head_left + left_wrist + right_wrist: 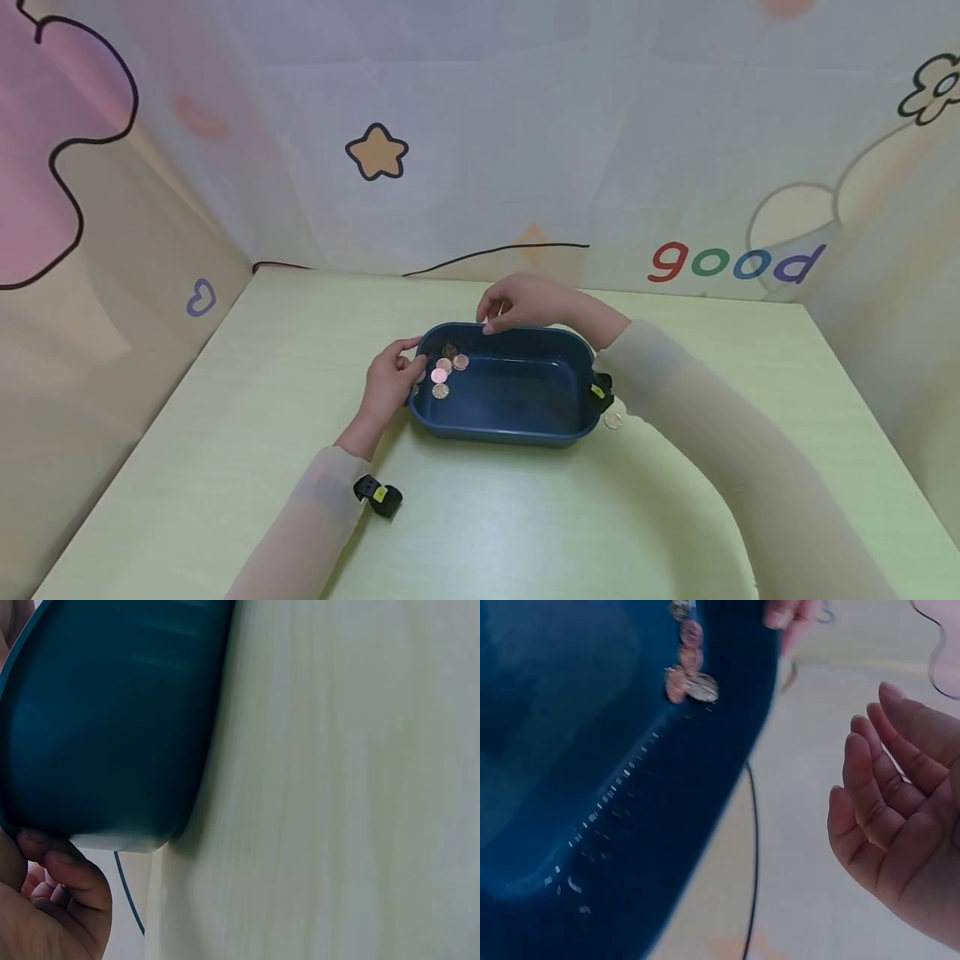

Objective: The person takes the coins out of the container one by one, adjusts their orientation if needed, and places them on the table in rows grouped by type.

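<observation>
A dark blue plastic tub [517, 392] with rounded corners sits on the table. My left hand [390, 379] grips its left end; in the left wrist view, the curled fingers [79, 877] are against the tub's edge. Inside, at the left end, several coins [438, 376] lie in a loose row, copper-coloured and silvery. Small round shapes beside my left thumb are partly hidden. Over the far rim hovers my right hand [525, 302], its fingers loosely bent. From the right wrist view, that palm [907, 825] holds nothing visible and is apart from the tub.
One coin [613, 421] lies on the pale wood-grain table [487, 517], just right of the tub. A printed cloth backdrop [480, 150] rises behind the table and along both sides. Black wrist cameras [381, 496] are strapped to both arms.
</observation>
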### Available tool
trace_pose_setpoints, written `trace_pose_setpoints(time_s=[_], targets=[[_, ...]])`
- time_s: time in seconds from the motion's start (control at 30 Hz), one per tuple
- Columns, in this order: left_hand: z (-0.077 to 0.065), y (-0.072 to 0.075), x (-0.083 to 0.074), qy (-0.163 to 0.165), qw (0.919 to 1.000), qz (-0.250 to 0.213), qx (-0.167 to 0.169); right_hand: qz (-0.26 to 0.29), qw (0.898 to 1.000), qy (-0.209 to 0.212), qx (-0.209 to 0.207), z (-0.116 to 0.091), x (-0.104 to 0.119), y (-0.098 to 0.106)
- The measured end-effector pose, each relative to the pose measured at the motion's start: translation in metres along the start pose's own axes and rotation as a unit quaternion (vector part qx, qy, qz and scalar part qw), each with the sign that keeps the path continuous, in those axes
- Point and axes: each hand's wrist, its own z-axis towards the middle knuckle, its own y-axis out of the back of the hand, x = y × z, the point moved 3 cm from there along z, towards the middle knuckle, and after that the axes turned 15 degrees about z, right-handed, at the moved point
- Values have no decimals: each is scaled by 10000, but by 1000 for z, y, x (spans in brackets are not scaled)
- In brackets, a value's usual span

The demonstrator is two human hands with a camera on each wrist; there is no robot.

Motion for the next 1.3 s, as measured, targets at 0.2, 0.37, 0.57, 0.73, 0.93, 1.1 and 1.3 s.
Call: trace_pose_setpoints(time_s=[0.2, 0.37, 0.57, 0.73, 0.93, 1.1, 1.3], targets=[[1, 2, -1, -7, 10000, -34, -1, 53, 9979, 147, 623, 27, -4, -23], [2, 3, -1, 8, 10000, -57, 9, -155, 9942, 192, 1044, 46, -9, -43], [2, 4, 1, 56, 9999, -24, 85, -342, 9898, 219, 1365, 63, -14, -65], [2, 5, 0, -37, 10000, -72, 54, -531, 9867, 309, 1504, 72, -16, -78], [1, 6, -1, -81, 9999, -73, 57, -565, 9855, 263, 1579, 80, -25, -86], [0, 6, -1, -77, 9999, -86, 45, -592, 9877, 208, 1431, 83, -31, -93], [0, 4, 0, -117, 9999, -86, 82, -453, 9908, 236, 1250, 82, -37, -98]])
